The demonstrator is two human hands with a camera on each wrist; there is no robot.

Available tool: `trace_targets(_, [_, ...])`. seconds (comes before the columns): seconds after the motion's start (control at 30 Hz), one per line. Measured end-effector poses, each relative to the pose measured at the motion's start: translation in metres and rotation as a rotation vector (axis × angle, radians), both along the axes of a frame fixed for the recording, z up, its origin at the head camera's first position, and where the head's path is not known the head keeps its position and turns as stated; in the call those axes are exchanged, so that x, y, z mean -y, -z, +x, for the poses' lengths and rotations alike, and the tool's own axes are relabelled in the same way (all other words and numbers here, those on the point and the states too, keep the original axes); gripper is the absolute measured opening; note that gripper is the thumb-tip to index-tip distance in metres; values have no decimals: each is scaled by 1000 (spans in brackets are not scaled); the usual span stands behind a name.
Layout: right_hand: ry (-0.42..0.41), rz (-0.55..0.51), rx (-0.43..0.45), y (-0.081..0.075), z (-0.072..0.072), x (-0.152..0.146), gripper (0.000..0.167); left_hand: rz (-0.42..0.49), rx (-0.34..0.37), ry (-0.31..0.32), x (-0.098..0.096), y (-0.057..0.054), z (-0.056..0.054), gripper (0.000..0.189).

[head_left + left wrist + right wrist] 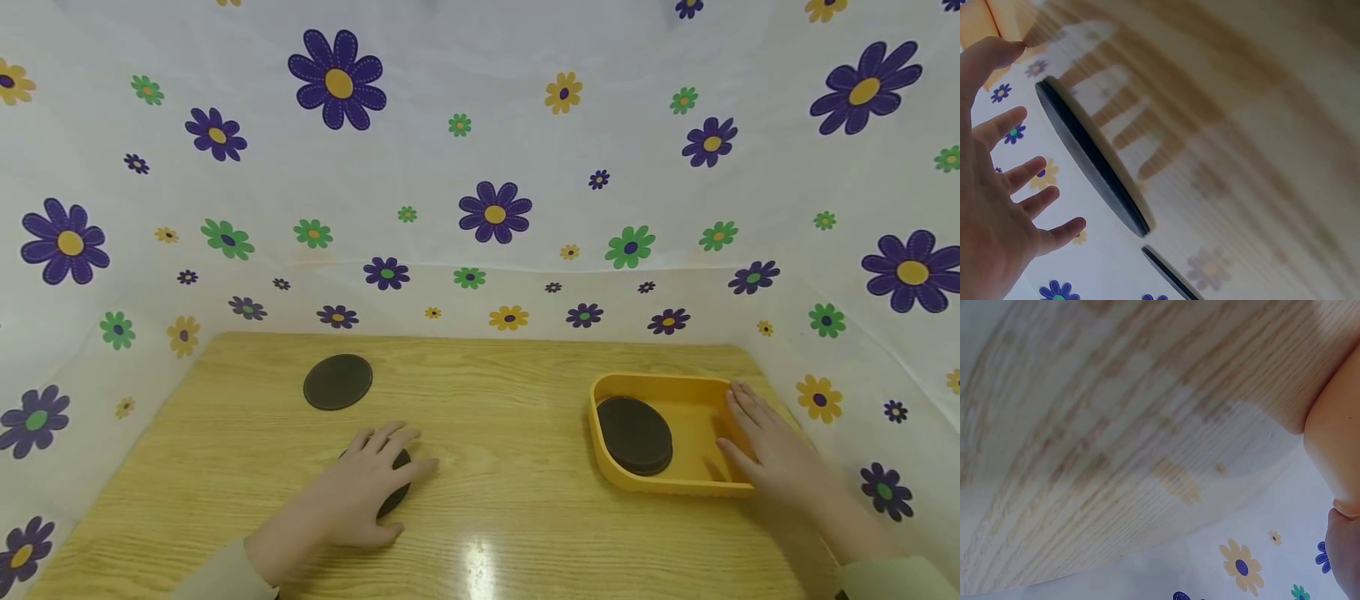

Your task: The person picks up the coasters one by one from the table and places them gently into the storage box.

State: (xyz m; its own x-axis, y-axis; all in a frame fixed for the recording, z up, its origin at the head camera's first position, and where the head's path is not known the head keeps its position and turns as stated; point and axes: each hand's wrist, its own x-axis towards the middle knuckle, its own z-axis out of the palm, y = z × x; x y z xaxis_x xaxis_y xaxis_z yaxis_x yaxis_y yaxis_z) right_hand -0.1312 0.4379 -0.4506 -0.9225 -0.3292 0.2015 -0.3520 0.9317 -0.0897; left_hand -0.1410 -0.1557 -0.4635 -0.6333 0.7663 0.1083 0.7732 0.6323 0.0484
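Note:
Spread above a dark round disc [396, 493] on the table, my left hand [360, 492] covers much of it in the head view. In the left wrist view, that disc [1094, 159] has a seam along its edge, and the left fingers [1035, 172] stand apart from it. A second dark disc [337, 382] lies flat farther back. To the right is a yellow tray [667, 483] with overlapping dark discs [635, 435] at its left end. My right hand [776, 454] rests on the tray's right rim, fingers extended and thumb over the inside.
A wood-grain table [495, 417] carries everything. White flower-print cloth [420, 167] rises behind it and along both sides. In the left wrist view, the farther disc [1169, 272] shows edge-on below the nearer one.

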Motion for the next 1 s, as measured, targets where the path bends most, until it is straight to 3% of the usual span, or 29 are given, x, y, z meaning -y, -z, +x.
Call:
trace_targets(0.47, [-11,5,-27,1,-2,-2,71,16,30,-59,23,6,-5,76])
trace_targets(0.77, [-15,0,-34,1,-1,-1,71,-4,94,-82,25,6,-6,76])
trace_targets(1.0, [-21,5,-51,2,-1,-2,70,-14,99,-83,25,5,-5,77])
